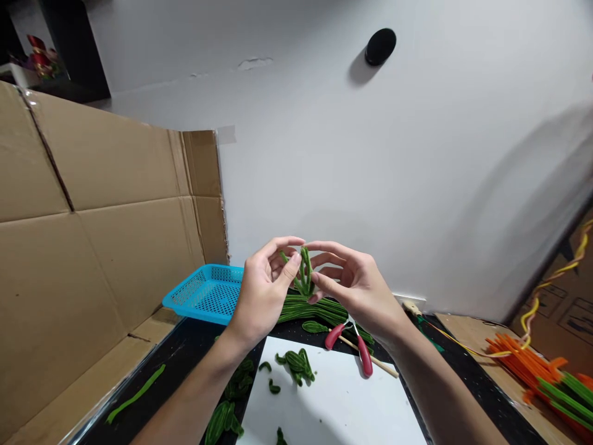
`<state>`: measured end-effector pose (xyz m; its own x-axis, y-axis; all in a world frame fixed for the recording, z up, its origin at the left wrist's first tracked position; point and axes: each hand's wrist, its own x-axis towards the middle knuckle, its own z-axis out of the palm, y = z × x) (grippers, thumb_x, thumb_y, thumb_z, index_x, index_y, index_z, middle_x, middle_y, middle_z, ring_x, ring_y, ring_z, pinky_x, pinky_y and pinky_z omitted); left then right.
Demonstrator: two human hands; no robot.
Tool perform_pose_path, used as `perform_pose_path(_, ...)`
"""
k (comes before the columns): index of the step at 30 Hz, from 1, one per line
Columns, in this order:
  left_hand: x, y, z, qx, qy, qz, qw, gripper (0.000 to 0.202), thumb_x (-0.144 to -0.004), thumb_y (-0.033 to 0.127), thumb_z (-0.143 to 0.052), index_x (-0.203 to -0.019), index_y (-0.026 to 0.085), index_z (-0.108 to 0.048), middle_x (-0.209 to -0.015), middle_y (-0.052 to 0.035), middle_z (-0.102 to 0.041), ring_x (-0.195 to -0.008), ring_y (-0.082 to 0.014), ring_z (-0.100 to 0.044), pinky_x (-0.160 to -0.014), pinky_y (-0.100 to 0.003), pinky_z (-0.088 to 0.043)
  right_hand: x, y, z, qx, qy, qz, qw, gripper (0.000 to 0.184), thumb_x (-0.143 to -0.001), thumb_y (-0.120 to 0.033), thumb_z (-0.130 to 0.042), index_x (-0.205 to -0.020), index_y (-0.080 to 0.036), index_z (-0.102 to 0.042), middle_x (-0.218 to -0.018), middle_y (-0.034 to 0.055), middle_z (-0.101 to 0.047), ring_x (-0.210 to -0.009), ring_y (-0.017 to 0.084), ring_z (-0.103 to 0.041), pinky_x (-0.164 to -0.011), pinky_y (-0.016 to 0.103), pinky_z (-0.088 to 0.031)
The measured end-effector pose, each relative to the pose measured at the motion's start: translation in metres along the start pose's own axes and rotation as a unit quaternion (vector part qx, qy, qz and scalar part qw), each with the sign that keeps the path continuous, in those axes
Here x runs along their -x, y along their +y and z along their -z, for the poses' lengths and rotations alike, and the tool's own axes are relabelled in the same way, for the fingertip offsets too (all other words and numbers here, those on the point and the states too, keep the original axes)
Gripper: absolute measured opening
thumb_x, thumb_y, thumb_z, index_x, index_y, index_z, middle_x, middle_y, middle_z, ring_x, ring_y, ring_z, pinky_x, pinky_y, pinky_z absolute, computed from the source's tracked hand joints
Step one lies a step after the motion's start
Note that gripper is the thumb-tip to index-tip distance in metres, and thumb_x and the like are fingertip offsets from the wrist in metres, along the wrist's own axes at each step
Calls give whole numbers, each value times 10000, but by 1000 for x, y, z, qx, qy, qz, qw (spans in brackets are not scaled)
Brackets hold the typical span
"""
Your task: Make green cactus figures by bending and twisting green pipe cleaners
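Note:
Between my two hands is a green fuzzy pipe cleaner (pixel 304 272), bent into narrow loops. My left hand (pixel 266 281) pinches its left side with thumb and fingers. From the other side, my right hand (pixel 349 278) grips it with the thumb low and the index finger at its top. Both hands are raised above a white board (pixel 361 405). On the board lies a small pile of bent green pipe cleaner pieces (pixel 299 364), with short curled scraps (pixel 274 387) beside it. Behind the hands stretches a bundle of long green pipe cleaners (pixel 296 309).
Red-handled pliers (pixel 364 355) and a thin wooden stick (pixel 384 366) lie at the board's back edge. A blue basket (pixel 204 296) stands back left by a cardboard wall (pixel 130 247). More green leaf shapes (pixel 222 420) sit left of the board; orange pipe cleaners (pixel 519 358) lie far right.

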<state>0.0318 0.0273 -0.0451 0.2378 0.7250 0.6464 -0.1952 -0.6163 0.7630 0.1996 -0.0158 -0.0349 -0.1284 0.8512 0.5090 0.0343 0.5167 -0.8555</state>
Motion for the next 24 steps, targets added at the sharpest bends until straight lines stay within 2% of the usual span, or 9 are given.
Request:
perform_pose_path(4, 2, 3, 1, -27, -17, 0, 999, 202, -1024, 315, -668, -1170, 193, -738, -931, -31, -719, -845, -150, -668, -765, -241, -548, 4, -2, -5, 94, 45, 40, 994, 312, -943, -272, -736, -1247, -204, -764, -957, 43, -708, -681, 146, -706, -603, 304, -667)
perform_pose_path(8, 3, 4, 0, -72, 9, -35, 997, 168, -1010, 318, -696, -1126, 213, -759, -1011, -41, -758, -930, -170, -695, -838, -261, -556, 6, -1, -8, 146, 69, 73, 984, 264, -968, -285, -703, -1210, -213, -780, -976, 49, -721, -612, 133, -705, -550, 281, -611)
perform_pose_path(16, 3, 2, -1, -65, -3, -30, 997, 175, -1008, 295, -700, -1122, 211, -802, -982, -48, -787, -905, -177, -711, -821, -284, -571, 8, -1, -12, 239, 130, 122, 955, 134, -958, -269, -694, -1016, -196, -790, -758, 23, -709, -543, 131, -611, -488, 295, -506)
perform_pose_path(20, 4, 2, -2, -71, 1, -45, 996, 158, -997, 267, -712, -1101, 217, -821, -984, -45, -790, -904, -178, -711, -829, -291, -573, 8, -1, -15, 278, 158, 151, 935, 119, -955, -247, -680, -955, -218, -795, -780, 29, -746, -553, 138, -634, -522, 305, -530)
perform_pose_path(24, 5, 2, -3, -78, 1, -45, 996, 166, -997, 265, -715, -1117, 217, -819, -983, -41, -784, -909, -174, -716, -848, -292, -576, 9, 2, -15, 285, 179, 160, 928, 97, -943, -233, -686, -893, -220, -769, -783, 25, -763, -577, 148, -669, -578, 316, -573)
